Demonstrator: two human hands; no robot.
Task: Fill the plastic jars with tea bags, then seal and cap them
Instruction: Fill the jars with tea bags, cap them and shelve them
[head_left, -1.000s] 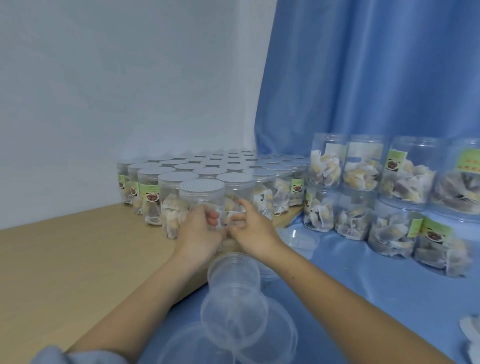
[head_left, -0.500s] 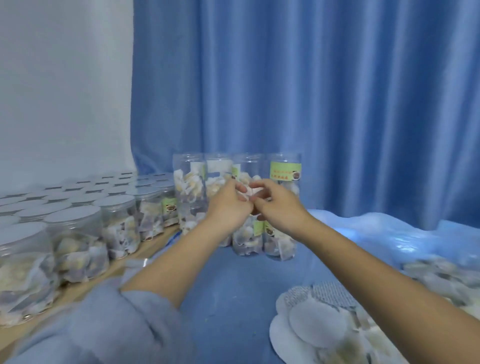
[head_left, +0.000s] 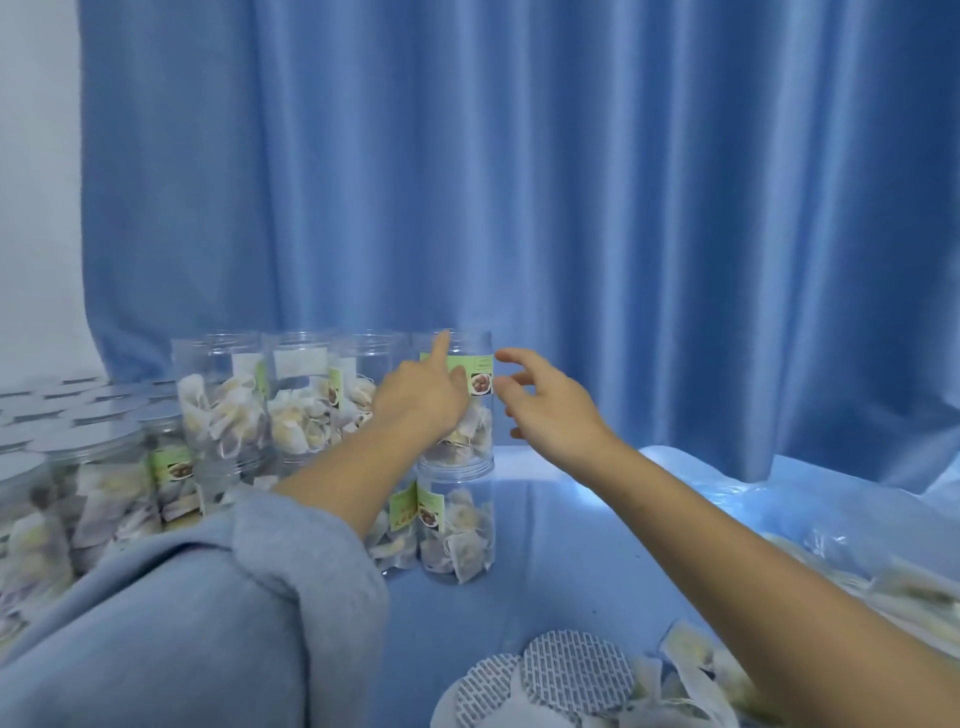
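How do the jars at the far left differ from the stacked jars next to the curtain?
The far-left jars carry silver caps; the stacked jars have open tops. The far-left jars stand in one layer, the stacked jars two high. The left hand reaches one top stacked jar, forefinger at its rim; no hand is near the far-left jars. Both kinds are clear, green-labelled and hold tea bags.

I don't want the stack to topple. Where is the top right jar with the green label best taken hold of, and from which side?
Grip the top right jar around its lower body, below the green label, coming from its open right side, where the right hand hovers. It stands upright on another jar, and neighbours crowd its left. The left hand could steady its front.
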